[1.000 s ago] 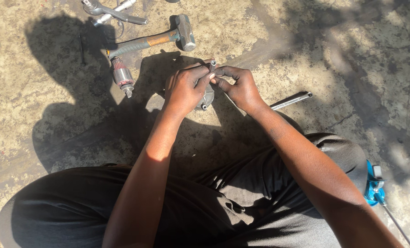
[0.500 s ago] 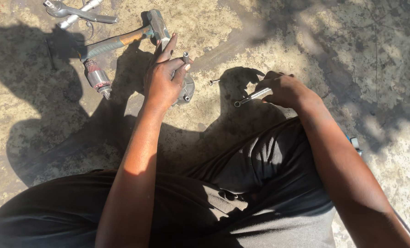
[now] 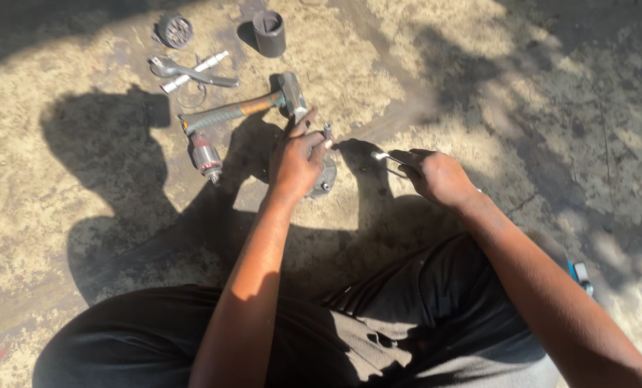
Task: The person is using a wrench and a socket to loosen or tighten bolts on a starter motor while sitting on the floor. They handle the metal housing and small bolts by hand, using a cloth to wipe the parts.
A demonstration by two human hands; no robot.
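Clamped from above by the left hand (image 3: 296,159), a round metal housing (image 3: 324,178) is pinned to the concrete ground (image 3: 84,215) – steady downward pressure looks wise. A thin metal rod (image 3: 387,159) is gripped in the right hand (image 3: 436,176) (just beside the housing). A hammer (image 3: 245,108) lies near.

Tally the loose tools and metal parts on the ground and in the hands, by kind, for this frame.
Hammer: 1
Wrench and rod pile: 1
Round cylinder parts, the dark cup and ridged disc: 2
Motor armature: 1
Round metal housing under left hand: 1
Thin metal tool in right hand: 1
Total: 7
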